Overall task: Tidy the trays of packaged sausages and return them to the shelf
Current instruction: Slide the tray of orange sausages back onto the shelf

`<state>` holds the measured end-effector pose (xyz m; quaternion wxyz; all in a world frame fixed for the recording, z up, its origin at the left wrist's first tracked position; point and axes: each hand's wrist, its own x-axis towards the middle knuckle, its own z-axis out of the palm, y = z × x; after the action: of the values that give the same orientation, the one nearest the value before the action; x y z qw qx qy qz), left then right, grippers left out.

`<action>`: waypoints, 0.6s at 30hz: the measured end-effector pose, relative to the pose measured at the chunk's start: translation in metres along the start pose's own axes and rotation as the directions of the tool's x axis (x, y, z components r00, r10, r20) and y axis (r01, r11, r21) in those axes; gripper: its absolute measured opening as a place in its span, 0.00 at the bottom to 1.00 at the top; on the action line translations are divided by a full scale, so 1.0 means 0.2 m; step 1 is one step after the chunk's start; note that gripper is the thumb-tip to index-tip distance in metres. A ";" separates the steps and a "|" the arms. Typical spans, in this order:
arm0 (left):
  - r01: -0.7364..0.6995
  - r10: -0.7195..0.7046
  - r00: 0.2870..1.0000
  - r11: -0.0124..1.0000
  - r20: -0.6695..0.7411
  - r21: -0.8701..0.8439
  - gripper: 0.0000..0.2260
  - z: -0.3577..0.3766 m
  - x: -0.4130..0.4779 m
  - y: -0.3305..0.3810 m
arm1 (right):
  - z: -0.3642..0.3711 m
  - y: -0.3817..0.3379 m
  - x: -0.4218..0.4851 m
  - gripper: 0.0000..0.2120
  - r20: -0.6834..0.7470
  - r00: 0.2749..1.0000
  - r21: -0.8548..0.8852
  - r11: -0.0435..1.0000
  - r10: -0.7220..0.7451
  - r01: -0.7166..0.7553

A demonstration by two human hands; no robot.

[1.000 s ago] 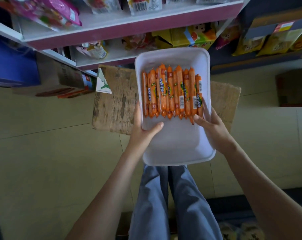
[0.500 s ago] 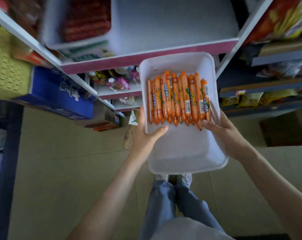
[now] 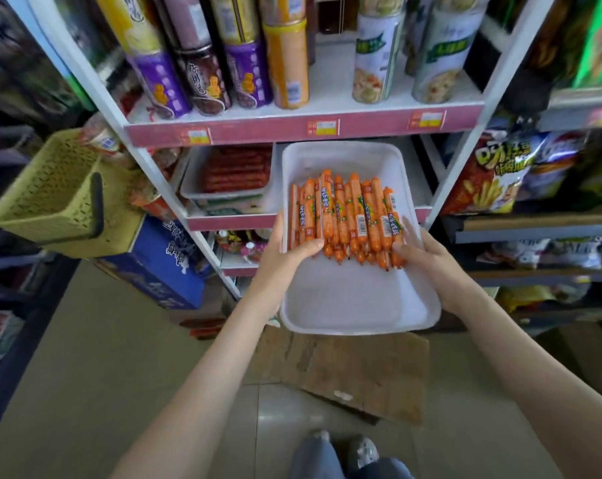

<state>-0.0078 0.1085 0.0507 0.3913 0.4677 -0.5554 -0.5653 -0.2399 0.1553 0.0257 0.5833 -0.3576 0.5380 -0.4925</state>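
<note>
White tray: you hold the white tray (image 3: 358,305) in both hands in front of the rack. Its far half crosses the pink front edge of the middle shelf (image 3: 230,223), and its near half hangs out over the floor. I cannot tell if the far end rests on the shelf board.
Sausages: the orange sausages (image 3: 347,216) lie side by side in the far half of the tray, all pointing away from you. The near half of the tray is bare.
Left hand: your left hand (image 3: 285,250) grips the left rim. The thumb is curled over the rim and touches the near ends of the sausages; the other fingers are hidden under the tray.
Right hand: your right hand (image 3: 427,254) grips the right rim. The thumb lies inside, against the outermost sausages, and the fingers wrap the rim from outside.
Neighbour tray: a second tray (image 3: 192,181) with red sausages (image 3: 237,171) stands on the same shelf, just beside your tray on the left.
Above: the upper shelf (image 3: 303,127) carries tall cans (image 3: 285,63), standing upright.
Left side: a yellow-green basket (image 3: 50,195) and, lower, a blue carton (image 3: 164,261).
Right side: snack bags (image 3: 493,171) on another rack.
Below: a flat piece of cardboard (image 3: 354,371) lies on the floor (image 3: 85,375), under the near end of the tray.
</note>
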 end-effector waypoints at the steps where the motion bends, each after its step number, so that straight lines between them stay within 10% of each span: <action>1: -0.019 0.019 1.000 1.000 -0.005 0.020 0.25 0.01 0.03 -0.01 | -0.01 -0.02 0.04 0.20 -0.011 1.000 -0.015 1.000 -0.003 0.003; 9: 0.012 -0.011 1.000 0.999 -0.023 0.037 0.22 0.07 0.44 -0.19 | -0.13 0.00 0.48 0.12 -0.104 0.994 -0.115 0.993 -0.024 0.012; 18: 0.128 -0.130 0.991 0.984 -0.009 -0.125 0.51 0.03 0.99 -0.38 | -0.16 -0.04 0.87 0.24 -0.124 0.992 -0.210 0.978 -0.033 0.007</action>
<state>-0.0582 -0.0751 -0.0436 0.3871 0.4824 -0.4842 -0.6189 -0.2838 -0.0101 -0.0191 0.5019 -0.3903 0.6193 -0.4607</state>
